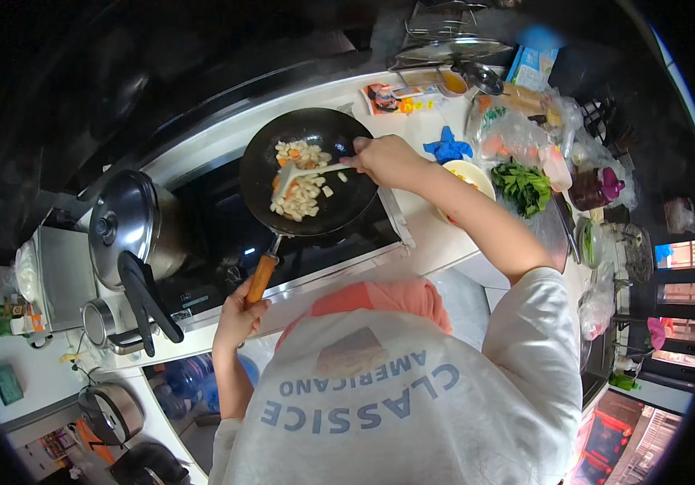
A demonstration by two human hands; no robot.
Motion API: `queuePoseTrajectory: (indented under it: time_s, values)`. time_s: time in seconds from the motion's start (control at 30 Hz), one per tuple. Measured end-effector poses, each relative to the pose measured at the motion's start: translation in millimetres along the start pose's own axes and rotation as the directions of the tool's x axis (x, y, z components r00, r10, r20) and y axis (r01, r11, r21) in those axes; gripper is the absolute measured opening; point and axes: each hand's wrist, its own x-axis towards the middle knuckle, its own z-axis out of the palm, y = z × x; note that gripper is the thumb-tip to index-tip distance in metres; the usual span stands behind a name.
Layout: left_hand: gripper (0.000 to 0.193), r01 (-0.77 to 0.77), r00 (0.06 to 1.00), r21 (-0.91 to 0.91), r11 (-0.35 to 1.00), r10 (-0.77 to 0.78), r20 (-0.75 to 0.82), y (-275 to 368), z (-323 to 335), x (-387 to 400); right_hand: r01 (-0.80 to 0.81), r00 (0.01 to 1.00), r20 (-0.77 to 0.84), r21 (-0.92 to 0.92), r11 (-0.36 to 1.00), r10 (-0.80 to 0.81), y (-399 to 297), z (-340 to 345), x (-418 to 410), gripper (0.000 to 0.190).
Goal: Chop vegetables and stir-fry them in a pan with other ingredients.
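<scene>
A black wok (347,194) sits over the right part of a black glass cooktop (208,206). My left hand (239,318) is closed around its wooden handle (261,279). With my right hand (383,160) I grip a white spatula (288,176), its blade among pale chunks of food (305,197) with orange pieces in the wok. A few chunks lie apart on the wok's right side. Beyond my right forearm, partly hidden by it, stands a pale yellow bowl (479,176) with colourful chopped food. Leafy greens (523,187) rest on a board just right of that bowl.
Left of the wok stands a lidded steel pressure cooker (123,224) with black handles. A crumpled blue cloth (448,145), an orange packet (383,99) and plastic bags (508,136) lie on the right counter. A glass lid (450,51) leans on a rack behind.
</scene>
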Motion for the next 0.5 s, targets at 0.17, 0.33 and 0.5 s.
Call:
queuePoseTrajectory:
  time_s: [0.17, 0.33, 0.5]
  values:
    - [0.062, 0.001, 1.0, -0.005, 1.0, -0.001, -0.009, 1, 2, 0, -0.088, 0.996, -0.047, -0.156, 0.984, 0.081, -6, -53, -47, 0.035]
    - [0.061, 0.004, 0.996, 0.07, 0.998, 0.002, -0.086, -1, 8, -2, -0.158, 0.984, 0.051, -0.185, 0.97, 0.17, -26, -95, -87, 0.027]
    - [0.061, 0.032, 0.992, 0.079, 0.996, -0.022, -0.128, 6, 23, -5, -0.288, 0.957, -0.064, -0.186, 0.939, 0.281, -17, -24, -65, 0.019]
